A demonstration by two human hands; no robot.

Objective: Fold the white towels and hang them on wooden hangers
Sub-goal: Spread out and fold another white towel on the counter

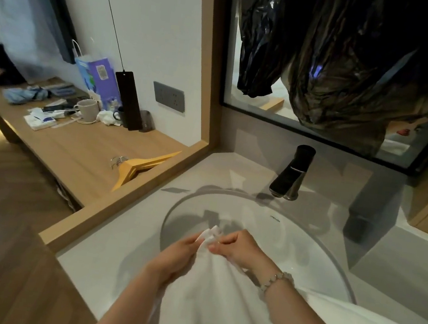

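Note:
A white towel (218, 306) hangs down toward me over the front of the round white sink (313, 245). Its top corners are gathered together above the basin. My left hand (181, 255) grips the towel just below those corners. My right hand (239, 249), with a bead bracelet on the wrist, pinches the same bunched corners from the right. The two hands almost touch. Wooden hangers (141, 168) with metal hooks lie stacked on the wooden shelf to the left, apart from both hands.
A black faucet (291, 174) stands behind the sink. A mirror covered by a black plastic bag (343, 59) is above it. The wooden shelf (73, 143) carries a mug (87, 110), a blue paper bag (98, 78) and small clutter at its far end.

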